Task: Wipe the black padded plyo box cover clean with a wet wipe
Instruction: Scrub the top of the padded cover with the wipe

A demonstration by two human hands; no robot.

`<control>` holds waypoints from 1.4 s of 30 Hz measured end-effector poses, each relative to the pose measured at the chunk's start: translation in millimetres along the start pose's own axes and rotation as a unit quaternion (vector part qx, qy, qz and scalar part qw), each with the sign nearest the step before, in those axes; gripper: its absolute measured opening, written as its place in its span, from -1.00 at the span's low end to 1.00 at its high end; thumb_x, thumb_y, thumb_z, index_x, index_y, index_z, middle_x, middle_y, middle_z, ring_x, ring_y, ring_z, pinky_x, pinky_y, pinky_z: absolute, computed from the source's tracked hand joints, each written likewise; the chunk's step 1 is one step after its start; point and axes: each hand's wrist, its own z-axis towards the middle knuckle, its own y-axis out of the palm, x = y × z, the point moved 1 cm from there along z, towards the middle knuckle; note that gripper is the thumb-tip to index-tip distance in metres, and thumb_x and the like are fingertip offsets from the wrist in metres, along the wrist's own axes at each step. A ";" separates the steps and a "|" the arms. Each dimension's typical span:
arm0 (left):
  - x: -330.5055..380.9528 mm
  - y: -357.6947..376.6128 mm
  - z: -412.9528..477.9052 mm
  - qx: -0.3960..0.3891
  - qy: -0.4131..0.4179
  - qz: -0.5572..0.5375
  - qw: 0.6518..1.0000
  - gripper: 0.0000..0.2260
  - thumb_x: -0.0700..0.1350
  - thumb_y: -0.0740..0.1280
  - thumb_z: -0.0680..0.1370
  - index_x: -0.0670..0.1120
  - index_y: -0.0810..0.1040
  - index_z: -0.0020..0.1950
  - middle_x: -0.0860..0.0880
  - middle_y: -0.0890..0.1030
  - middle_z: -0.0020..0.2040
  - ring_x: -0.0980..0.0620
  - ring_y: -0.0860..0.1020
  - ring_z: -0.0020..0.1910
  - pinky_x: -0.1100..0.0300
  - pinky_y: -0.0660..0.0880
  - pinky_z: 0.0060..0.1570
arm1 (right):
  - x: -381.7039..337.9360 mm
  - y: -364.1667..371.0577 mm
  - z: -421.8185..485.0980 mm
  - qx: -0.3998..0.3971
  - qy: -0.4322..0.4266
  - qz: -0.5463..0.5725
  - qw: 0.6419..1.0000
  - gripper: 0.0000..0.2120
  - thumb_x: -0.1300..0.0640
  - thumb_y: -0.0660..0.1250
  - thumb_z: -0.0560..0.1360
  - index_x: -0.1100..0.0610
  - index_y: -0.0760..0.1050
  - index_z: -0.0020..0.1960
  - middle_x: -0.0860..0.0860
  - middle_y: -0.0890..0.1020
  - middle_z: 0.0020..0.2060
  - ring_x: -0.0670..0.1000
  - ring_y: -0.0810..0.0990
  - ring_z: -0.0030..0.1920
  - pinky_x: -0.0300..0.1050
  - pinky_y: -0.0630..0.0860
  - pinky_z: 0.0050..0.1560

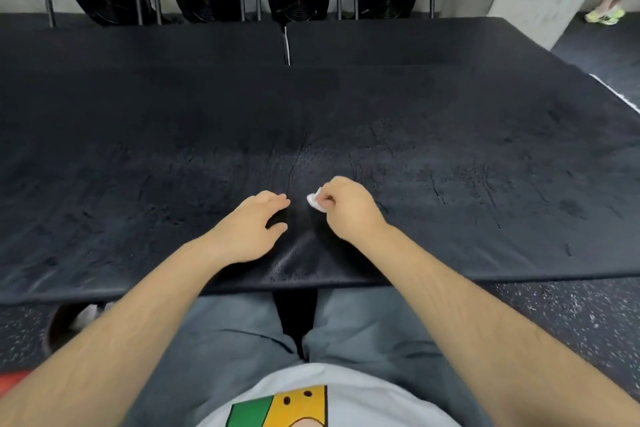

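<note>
In the head view, the black padded plyo box cover [450, 156] spreads wide before the person. The right hand [349, 208] rests on it near the front edge, fingers [327, 199] curled and pinching a small white wet wipe [314, 202]. Just beside it, the left hand [251, 227] lies palm-down, fingers loosely together, thumb apart.

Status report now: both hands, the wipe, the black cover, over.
Right hand pinching small white wipe on black cover. Left hand flat on cover, empty. Nothing lying on the cover ahead.
</note>
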 end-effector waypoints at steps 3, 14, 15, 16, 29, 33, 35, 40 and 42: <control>1.9 6.6 -17.9 0.008 0.013 -0.020 1.000 -0.54 -0.05 0.28 0.65 0.00 0.32 0.55 0.14 0.29 0.51 0.11 0.22 0.50 0.30 0.13 0.41 | -20.8 9.8 -20.4 0.035 -0.021 -0.001 0.999 -0.74 0.41 0.25 0.40 0.10 0.37 -0.35 0.03 0.44 -0.20 0.17 0.48 -0.19 -0.05 0.47 -0.23; -6.0 16.0 -54.4 -0.047 0.016 -0.077 0.996 -0.50 -0.11 0.24 0.67 0.11 0.21 0.58 0.26 0.18 0.53 0.21 0.12 0.51 0.24 0.09 0.47 | -38.5 19.8 -112.9 0.064 -0.131 0.073 0.987 -0.80 0.32 0.24 0.57 0.14 0.61 -0.09 -0.01 0.58 -0.14 0.06 0.52 -0.03 0.01 0.54 -0.05; -5.4 16.6 -55.4 -0.044 0.016 -0.078 0.996 -0.50 -0.11 0.24 0.67 0.10 0.21 0.58 0.25 0.18 0.53 0.20 0.12 0.51 0.24 0.09 0.48 | -45.3 23.4 -118.7 0.053 -0.149 0.067 0.985 -0.80 0.33 0.26 0.56 0.11 0.62 -0.05 -0.03 0.57 -0.13 0.05 0.48 -0.06 -0.02 0.53 -0.09; -4.8 16.8 -56.9 -0.041 0.016 -0.079 0.996 -0.50 -0.11 0.25 0.66 0.10 0.21 0.58 0.25 0.18 0.53 0.21 0.12 0.51 0.25 0.09 0.47 | -46.3 24.9 -124.8 0.045 -0.163 0.055 0.984 -0.79 0.35 0.29 0.54 0.09 0.63 -0.03 -0.04 0.56 -0.13 0.04 0.45 -0.09 -0.02 0.53 -0.14; -5.4 13.1 -62.3 -0.061 0.024 -0.082 0.994 -0.43 0.10 0.32 0.61 0.21 0.18 0.58 0.43 0.11 0.50 0.33 0.07 0.49 0.26 0.13 0.44 | -2.9 3.2 -145.9 0.133 -0.090 0.039 0.986 -0.77 0.36 0.33 0.51 0.06 0.65 -0.07 -0.13 0.57 -0.12 -0.03 0.53 -0.03 -0.15 0.56 -0.09; -7.4 7.4 -59.2 -0.064 0.025 -0.090 0.994 -0.45 0.11 0.32 0.60 0.23 0.21 0.56 0.49 0.12 0.46 0.42 0.07 0.46 0.33 0.10 0.39 | 16.2 -8.5 -140.9 0.182 0.000 0.048 0.982 -0.77 0.36 0.34 0.50 0.07 0.65 -0.10 -0.13 0.57 -0.13 -0.04 0.48 -0.06 -0.32 0.41 -0.07; -3.5 8.0 -54.7 -0.059 0.022 -0.076 0.995 -0.46 0.12 0.32 0.60 0.22 0.23 0.55 0.48 0.14 0.44 0.38 0.10 0.43 0.30 0.13 0.39 | 5.6 -2.7 -143.3 0.150 -0.024 0.066 0.986 -0.78 0.34 0.32 0.49 0.07 0.65 -0.10 -0.12 0.58 -0.12 -0.07 0.47 -0.05 -0.38 0.39 -0.04; -1.8 1.3 -45.6 -0.011 0.036 -0.037 0.999 -0.58 0.13 0.32 0.59 0.25 0.38 0.45 0.45 0.29 0.33 0.30 0.23 0.35 0.07 0.22 0.44 | 30.8 -10.2 -131.6 0.172 0.025 0.107 0.979 -0.79 0.30 0.35 0.53 0.02 0.69 -0.08 -0.21 0.56 -0.13 -0.18 0.49 0.02 -0.48 0.35 0.02; -2.9 -4.4 -39.0 0.012 0.025 -0.072 0.997 -0.68 0.08 0.35 0.59 0.26 0.48 0.34 0.41 0.38 0.28 0.30 0.29 0.32 0.00 0.30 0.39 | 32.0 -12.4 -129.9 0.177 0.045 0.109 0.977 -0.80 0.30 0.37 0.54 0.05 0.69 -0.07 -0.19 0.56 -0.13 -0.25 0.47 0.04 -0.47 0.35 0.01</control>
